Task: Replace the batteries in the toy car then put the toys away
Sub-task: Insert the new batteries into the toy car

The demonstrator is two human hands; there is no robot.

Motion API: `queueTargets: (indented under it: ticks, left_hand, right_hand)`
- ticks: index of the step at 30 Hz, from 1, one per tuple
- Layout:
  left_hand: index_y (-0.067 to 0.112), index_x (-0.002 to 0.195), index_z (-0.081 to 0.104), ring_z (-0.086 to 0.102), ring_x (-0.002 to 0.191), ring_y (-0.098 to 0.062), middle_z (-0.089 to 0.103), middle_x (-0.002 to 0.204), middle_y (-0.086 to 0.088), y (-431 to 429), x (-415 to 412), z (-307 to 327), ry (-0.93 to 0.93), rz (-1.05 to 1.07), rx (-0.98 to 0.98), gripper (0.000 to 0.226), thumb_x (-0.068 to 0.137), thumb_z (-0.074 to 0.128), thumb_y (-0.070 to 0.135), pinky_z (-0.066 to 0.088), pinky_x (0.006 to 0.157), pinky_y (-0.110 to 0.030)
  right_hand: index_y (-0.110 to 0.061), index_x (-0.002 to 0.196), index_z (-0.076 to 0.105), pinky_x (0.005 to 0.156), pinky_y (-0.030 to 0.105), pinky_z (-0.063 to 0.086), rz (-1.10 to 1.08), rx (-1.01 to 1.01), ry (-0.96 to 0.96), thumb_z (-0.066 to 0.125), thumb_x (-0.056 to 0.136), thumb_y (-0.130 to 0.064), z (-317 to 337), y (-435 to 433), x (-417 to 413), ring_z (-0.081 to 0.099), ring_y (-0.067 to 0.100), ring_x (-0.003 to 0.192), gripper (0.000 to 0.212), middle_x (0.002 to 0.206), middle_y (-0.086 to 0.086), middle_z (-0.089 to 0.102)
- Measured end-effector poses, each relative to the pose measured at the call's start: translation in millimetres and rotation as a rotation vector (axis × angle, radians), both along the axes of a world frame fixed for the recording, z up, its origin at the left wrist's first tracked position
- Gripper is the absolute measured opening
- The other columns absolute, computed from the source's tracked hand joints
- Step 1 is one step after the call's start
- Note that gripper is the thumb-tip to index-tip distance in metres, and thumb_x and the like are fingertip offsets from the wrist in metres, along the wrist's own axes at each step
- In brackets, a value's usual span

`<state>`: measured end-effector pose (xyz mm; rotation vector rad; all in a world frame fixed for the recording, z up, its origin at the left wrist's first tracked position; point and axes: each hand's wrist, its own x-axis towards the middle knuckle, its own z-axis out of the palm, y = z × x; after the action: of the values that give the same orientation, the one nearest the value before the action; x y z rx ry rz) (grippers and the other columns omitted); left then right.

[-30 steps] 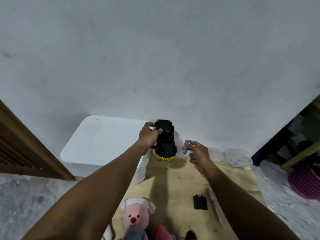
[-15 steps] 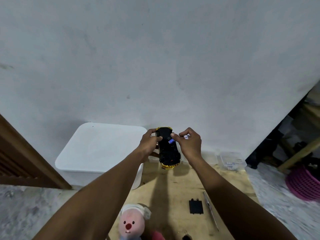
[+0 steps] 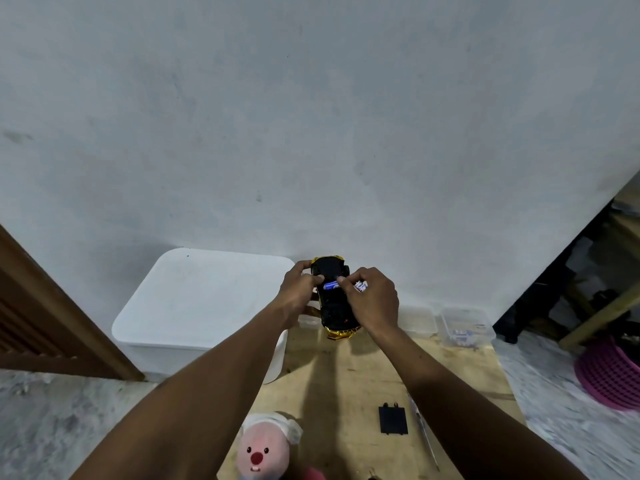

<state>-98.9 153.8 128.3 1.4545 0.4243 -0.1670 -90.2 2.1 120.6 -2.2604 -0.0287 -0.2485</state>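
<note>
One white lidded bin sits at nine o'clock, contents hidden. One left hand clasps the upturned black-and-yellow toy car, held above the wooden table at centre. One right hand pinches a blue battery against the car's underside. Two clear boxes stand at three o'clock; the right one holds small items, writing unreadable. One pink plush toy and one black battery cover lie at six o'clock.

no readable text anywhere, print on the blue battery too small and blurred
</note>
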Motion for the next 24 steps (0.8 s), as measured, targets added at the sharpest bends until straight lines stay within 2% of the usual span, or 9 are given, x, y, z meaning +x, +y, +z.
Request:
queueTargets:
  ticks: [4, 10, 12, 14, 16, 18, 21, 24]
  left_hand:
    - [0.023, 0.126, 0.056, 0.066, 0.076, -0.029, 0.067, 0.103, -0.013, 1, 0, -1, -0.007, 0.012, 0.010, 0.036, 0.095, 0.048, 0.005, 0.056, 0.055, -0.038]
    - [0.022, 0.124, 0.057, 0.067, 0.075, -0.029, 0.066, 0.108, -0.018, 0, -3, 1, -0.033, 0.001, 0.023, 0.034, 0.095, 0.051, 0.005, 0.057, 0.054, -0.038]
    - [0.023, 0.124, 0.057, 0.068, 0.077, -0.030, 0.065, 0.113, -0.020, 0, -4, -1, -0.035, -0.003, 0.029, 0.034, 0.095, 0.054, 0.006, 0.058, 0.055, -0.039]
    - [0.024, 0.126, 0.056, 0.068, 0.081, -0.032, 0.065, 0.114, -0.019, 0, -5, -2, -0.020, -0.007, 0.034, 0.035, 0.095, 0.055, 0.008, 0.059, 0.058, -0.042]
    - [0.025, 0.127, 0.056, 0.068, 0.084, -0.032, 0.066, 0.113, -0.016, 1, -6, -3, -0.006, -0.023, 0.033, 0.036, 0.095, 0.055, 0.009, 0.062, 0.064, -0.047]
    - [0.026, 0.125, 0.056, 0.067, 0.083, -0.031, 0.067, 0.109, -0.013, 0, -6, -2, -0.002, -0.045, 0.037, 0.035, 0.095, 0.054, 0.009, 0.060, 0.067, -0.048]
    - [0.027, 0.124, 0.056, 0.066, 0.080, -0.029, 0.067, 0.104, -0.011, -1, -5, 1, 0.002, -0.056, 0.043, 0.034, 0.096, 0.052, 0.009, 0.060, 0.067, -0.046]
    - [0.027, 0.125, 0.055, 0.066, 0.081, -0.029, 0.066, 0.107, -0.012, -2, -5, 2, 0.006, -0.056, 0.042, 0.034, 0.096, 0.053, 0.009, 0.060, 0.066, -0.044]
  right_hand:
    - [-0.025, 0.084, 0.068, 0.070, 0.028, 0.037, 0.040, -0.081, -0.037, 0.068, 0.089, -0.040, 2, 1, -4, 0.056, 0.014, 0.084, 0.016, 0.096, -0.007, 0.062]
    - [-0.023, 0.082, 0.065, 0.066, 0.028, 0.034, 0.085, -0.262, -0.092, 0.064, 0.090, -0.035, 0, -1, -5, 0.059, 0.022, 0.079, 0.015, 0.090, -0.005, 0.057]
    - [-0.024, 0.079, 0.063, 0.065, 0.029, 0.036, 0.088, -0.251, -0.067, 0.066, 0.088, -0.036, -1, -3, -3, 0.059, 0.021, 0.080, 0.015, 0.089, -0.006, 0.058]
    - [-0.025, 0.077, 0.063, 0.064, 0.029, 0.042, 0.079, -0.125, 0.017, 0.070, 0.084, -0.038, 0, -5, -1, 0.058, 0.015, 0.077, 0.017, 0.082, -0.008, 0.061]
    - [-0.023, 0.072, 0.066, 0.059, 0.028, 0.041, 0.062, 0.055, 0.086, 0.072, 0.082, -0.040, 3, -8, 0, 0.055, 0.011, 0.067, 0.020, 0.066, -0.009, 0.058]
    - [-0.018, 0.069, 0.068, 0.056, 0.026, 0.038, 0.047, 0.221, 0.163, 0.064, 0.086, -0.032, 9, -13, 0, 0.051, 0.012, 0.060, 0.022, 0.058, -0.006, 0.055]
    - [-0.014, 0.074, 0.070, 0.044, 0.023, 0.029, 0.020, 0.361, 0.366, 0.043, 0.087, -0.014, 14, -19, 4, 0.040, 0.015, 0.048, 0.030, 0.058, 0.002, 0.056]
    - [-0.011, 0.083, 0.072, 0.042, 0.021, 0.019, -0.036, 0.529, 0.497, 0.045, 0.079, -0.017, 16, -23, 9, 0.029, 0.016, 0.044, 0.028, 0.066, 0.006, 0.054]
